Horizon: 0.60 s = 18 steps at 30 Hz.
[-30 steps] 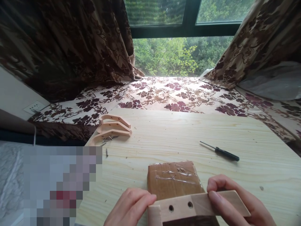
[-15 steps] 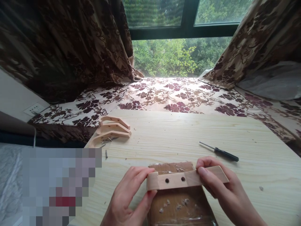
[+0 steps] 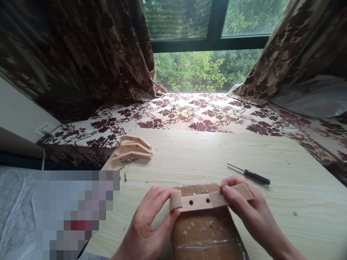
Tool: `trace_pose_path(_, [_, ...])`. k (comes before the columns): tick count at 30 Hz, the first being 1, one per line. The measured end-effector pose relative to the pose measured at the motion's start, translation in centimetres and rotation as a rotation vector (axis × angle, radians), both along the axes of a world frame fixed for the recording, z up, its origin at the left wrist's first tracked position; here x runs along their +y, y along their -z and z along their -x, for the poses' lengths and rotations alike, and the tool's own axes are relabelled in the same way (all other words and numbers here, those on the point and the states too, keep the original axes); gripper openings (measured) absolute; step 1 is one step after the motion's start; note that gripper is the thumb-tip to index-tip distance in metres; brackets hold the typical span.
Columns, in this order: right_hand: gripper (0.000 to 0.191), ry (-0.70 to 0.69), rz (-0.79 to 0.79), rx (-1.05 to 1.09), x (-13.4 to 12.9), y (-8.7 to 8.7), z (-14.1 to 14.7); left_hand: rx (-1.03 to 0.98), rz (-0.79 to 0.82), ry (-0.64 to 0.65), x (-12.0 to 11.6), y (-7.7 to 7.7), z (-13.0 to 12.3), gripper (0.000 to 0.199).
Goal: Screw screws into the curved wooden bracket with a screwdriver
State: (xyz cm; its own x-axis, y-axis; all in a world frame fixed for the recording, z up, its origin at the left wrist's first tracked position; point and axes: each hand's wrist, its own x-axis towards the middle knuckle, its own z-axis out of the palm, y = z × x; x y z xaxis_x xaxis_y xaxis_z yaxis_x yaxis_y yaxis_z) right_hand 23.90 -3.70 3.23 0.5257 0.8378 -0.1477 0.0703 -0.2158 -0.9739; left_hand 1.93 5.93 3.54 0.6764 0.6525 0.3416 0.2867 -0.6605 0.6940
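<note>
A pale wooden hook point(image 3: 199, 202) with two dark holes in its face lies across a brown cardboard box point(image 3: 203, 231) wrapped in clear tape. My left hand point(image 3: 154, 216) pinches its curled left end between thumb and fingers. At the other end, my right hand point(image 3: 244, 204) grips the flat tip, thumb on top. Small torn spots mark the cardboard in front of the hook. Beyond my right hand lies a black-handled screwdriver point(image 3: 256, 176), its shaft pointing left.
Several similar wooden hooks point(image 3: 132, 148) stand together at the table's back left. Screws point(image 3: 128, 161) lie beside them, with a single screw point(image 3: 125, 176) nearer me. The pale wooden table point(image 3: 187, 155) carries small crumbs. Past it is a floral-covered window ledge point(image 3: 200, 108).
The view has shifted slightly. Both hands still hold the hook over the box, and its right end appears tilted up a little more.
</note>
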Motion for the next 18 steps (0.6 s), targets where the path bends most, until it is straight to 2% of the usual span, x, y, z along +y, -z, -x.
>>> trace_pose_path(4, [0.029, -0.01, -0.036, -0.093, 1.3, -1.2, -0.3, -0.018, -0.067, -0.034, 1.1, -0.8, -0.8, 0.024])
trace_pose_path(8, [0.027, 0.016, -0.087, -0.092, 2.5, -2.2, -0.6, -0.042, -0.114, -0.08, 2.2, -1.7, -1.4, 0.026])
trace_pose_path(12, [0.026, 0.025, -0.102, -0.053, 2.8, -2.5, -0.6, -0.047, -0.137, -0.077, 2.5, -2.3, -1.4, 0.028])
trace_pose_path(18, [0.027, 0.015, -0.085, -0.04, 2.6, -2.6, -0.6, -0.029, -0.127, -0.057, 2.4, -2.4, -1.2, 0.026])
